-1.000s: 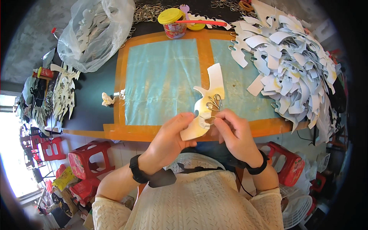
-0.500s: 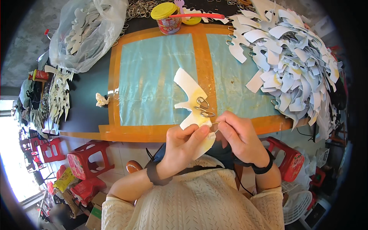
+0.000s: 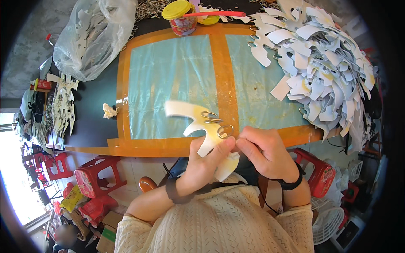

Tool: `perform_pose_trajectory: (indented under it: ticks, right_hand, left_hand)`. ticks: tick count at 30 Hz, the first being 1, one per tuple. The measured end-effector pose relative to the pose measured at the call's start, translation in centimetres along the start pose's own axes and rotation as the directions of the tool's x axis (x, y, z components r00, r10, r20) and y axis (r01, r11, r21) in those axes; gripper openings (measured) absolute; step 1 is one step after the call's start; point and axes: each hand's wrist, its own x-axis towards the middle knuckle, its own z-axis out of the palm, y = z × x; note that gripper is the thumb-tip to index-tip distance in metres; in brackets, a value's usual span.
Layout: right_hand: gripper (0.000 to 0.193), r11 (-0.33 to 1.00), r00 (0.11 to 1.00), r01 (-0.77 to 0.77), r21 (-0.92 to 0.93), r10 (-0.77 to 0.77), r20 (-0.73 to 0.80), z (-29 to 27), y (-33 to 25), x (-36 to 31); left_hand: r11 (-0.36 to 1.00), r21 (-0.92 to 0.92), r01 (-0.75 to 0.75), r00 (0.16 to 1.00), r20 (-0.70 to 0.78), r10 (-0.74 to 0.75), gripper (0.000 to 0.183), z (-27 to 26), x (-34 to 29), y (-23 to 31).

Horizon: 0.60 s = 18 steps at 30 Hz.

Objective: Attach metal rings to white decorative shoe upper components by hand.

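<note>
My left hand (image 3: 200,164) is closed around a white, curved flat piece (image 3: 187,110) with jagged edges and yellowish stains, thumb on top. The piece looks like foam or board and is held just above the table's near edge. Several metal rings (image 3: 213,121) hang through the piece beside my left thumb. Below that thumb, a rounded end of the white piece sticks out towards my lap. My right hand (image 3: 265,154) is pinched at the piece's right edge, almost touching the left thumb tip. What its fingertips hold is hidden.
Blue-green sheeting (image 3: 168,76) edged with brown tape (image 3: 223,76) covers the table. A pile of similar white pieces (image 3: 325,76) rises at right. At back stand a clear bag (image 3: 90,50) of pieces and a yellow-lidded tub (image 3: 183,27). Red stools (image 3: 99,179) are below.
The white piece has turned, its far end swinging left and towards me. My right fingers have closed in on my left thumb; the thin loop seen between them is now hidden.
</note>
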Motion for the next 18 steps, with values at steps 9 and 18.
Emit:
perform_pose_trajectory:
  ticks: [9, 18]
  right_hand:
    - [0.014, 0.998, 0.979, 0.002, 0.063, 0.011, -0.204, 1.5, 0.6, -0.4]
    - [0.016, 0.992, 0.971, 0.022, 0.123, 0.008, -0.238, 2.0, 0.4, -0.2]
  left_hand:
    - [0.990, 0.129, 0.055, 0.998, -0.015, -0.054, 0.020, -0.1, 0.7, 1.1]
    - [0.989, 0.145, -0.012, 0.954, 0.299, -0.032, 0.023, -1.3, -0.2, 2.3]
